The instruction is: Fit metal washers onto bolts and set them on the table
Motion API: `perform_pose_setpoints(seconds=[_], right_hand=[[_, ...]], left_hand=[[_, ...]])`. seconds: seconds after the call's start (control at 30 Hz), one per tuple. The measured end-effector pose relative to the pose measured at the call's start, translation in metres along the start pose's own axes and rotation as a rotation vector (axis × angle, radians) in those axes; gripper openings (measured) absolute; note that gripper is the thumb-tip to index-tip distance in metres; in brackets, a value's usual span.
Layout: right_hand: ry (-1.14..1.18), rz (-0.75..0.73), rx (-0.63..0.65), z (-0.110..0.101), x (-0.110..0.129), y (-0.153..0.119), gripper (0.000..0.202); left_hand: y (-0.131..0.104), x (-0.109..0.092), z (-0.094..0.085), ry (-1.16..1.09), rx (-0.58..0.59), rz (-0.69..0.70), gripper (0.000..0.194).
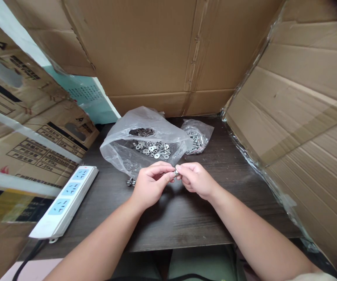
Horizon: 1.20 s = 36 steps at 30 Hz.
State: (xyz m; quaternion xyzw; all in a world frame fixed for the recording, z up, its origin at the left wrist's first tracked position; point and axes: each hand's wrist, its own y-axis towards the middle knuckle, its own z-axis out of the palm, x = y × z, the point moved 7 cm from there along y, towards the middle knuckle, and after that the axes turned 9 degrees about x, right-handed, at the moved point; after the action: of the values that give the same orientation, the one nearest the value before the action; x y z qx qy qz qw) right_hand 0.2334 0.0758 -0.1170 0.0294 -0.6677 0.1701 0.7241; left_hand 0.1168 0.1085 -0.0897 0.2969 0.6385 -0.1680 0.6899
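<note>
Above the dark table my left hand [152, 184] and my right hand [196, 179] meet at their fingertips. Pinched between them is a small metal part [176, 172], too small to name exactly. Just beyond my hands lies an open clear plastic bag [117, 150] with many loose washers and nuts [155, 150] inside. A few small metal pieces [131, 182] sit on the table beside my left hand, at the bag's near edge. Behind my right hand is a smaller plastic bag [197, 136] full of metal screws or bolts.
A white power strip [68, 199] with a black cable lies at the left of the table [186, 228]. Cardboard walls [156, 50] stand behind and on both sides. The table's near edge runs under my forearms.
</note>
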Motion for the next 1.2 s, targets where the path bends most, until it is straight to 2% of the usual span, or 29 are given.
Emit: perform_pose_setpoints(seconds=[0.1,0.3,0.43,0.57,0.73,0.87,1.03,1.1,1.2], right_hand=[[0.169,0.134,0.043,0.004,-0.009,-0.001,0.04],[0.351,0.277,0.109,0.01,-0.014,-0.003,0.033],[0.513,0.387,0.225,0.019,-0.019,-0.008,0.026],[0.673,0.436,0.348,0.028,-0.02,-0.011,0.023],[0.754,0.435,0.412,0.031,-0.018,-0.011,0.024],[0.726,0.407,0.369,0.03,-0.015,-0.011,0.029],[0.463,0.26,0.127,0.018,-0.009,-0.008,0.04],[0.372,0.186,0.076,0.015,-0.006,-0.008,0.042],[0.327,0.143,0.066,0.014,-0.004,-0.006,0.04]], left_hand=[[-0.001,-0.004,0.001,0.069,-0.006,0.055,0.015],[-0.005,-0.01,0.001,0.267,0.0,0.139,0.019],[-0.007,-0.014,0.001,0.38,0.016,0.197,0.019],[-0.008,-0.017,0.002,0.449,0.031,0.251,0.018],[-0.009,-0.017,0.001,0.452,0.017,0.268,0.017],[-0.005,-0.01,-0.002,0.28,-0.018,0.146,0.017],[-0.002,-0.002,-0.008,0.129,-0.102,0.004,0.02],[-0.001,0.0,-0.008,0.08,-0.101,-0.027,0.023],[0.0,-0.002,-0.007,0.087,-0.096,-0.021,0.022]])
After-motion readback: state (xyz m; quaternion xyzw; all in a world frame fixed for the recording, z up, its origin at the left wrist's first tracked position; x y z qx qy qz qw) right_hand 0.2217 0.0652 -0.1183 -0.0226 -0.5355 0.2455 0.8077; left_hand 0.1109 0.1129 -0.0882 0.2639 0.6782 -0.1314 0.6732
